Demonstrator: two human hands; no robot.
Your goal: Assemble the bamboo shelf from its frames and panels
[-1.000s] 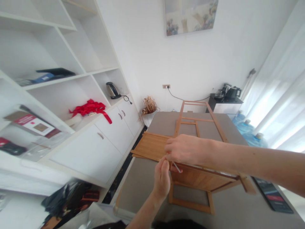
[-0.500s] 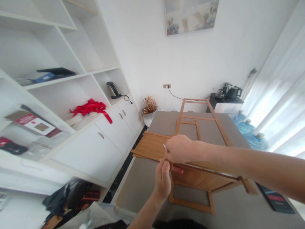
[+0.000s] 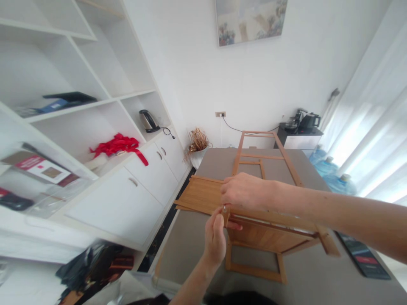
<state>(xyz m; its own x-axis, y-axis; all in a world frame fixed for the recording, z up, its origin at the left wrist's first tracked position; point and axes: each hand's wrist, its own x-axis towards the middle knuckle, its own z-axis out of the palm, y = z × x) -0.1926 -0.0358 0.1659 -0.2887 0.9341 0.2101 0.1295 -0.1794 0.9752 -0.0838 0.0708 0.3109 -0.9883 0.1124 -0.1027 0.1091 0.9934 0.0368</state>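
Note:
A light-brown wooden frame [image 3: 255, 277] with slats and a solid panel [image 3: 263, 235] stands on the grey tabletop. My left hand [image 3: 216, 241] is closed around the frame's near left corner, thumb on top and fingertips showing under the rail. Right above that corner is my right hand [image 3: 243, 190], fingers pinched together. A small thin silvery piece [image 3: 224, 208] shows below its fingertips, at the top of the corner post. Its full shape is hidden by the fingers. The frame's longer part [image 3: 289, 167] reaches away behind my right forearm.
Flat wooden boards [image 3: 199, 192] lie left of the frame. A dark phone-like object [image 3: 362, 256] lies at the right. White shelves [image 3: 104, 101] and cupboards line the left. Beyond the table are a plant pot [image 3: 199, 159], water bottles [image 3: 343, 184] and a coffee maker [image 3: 295, 120].
My right hand has turned and shifted slightly; the thin piece that stuck out left of its fingers now shows below them. My left hand keeps its hold. The view has shifted a little.

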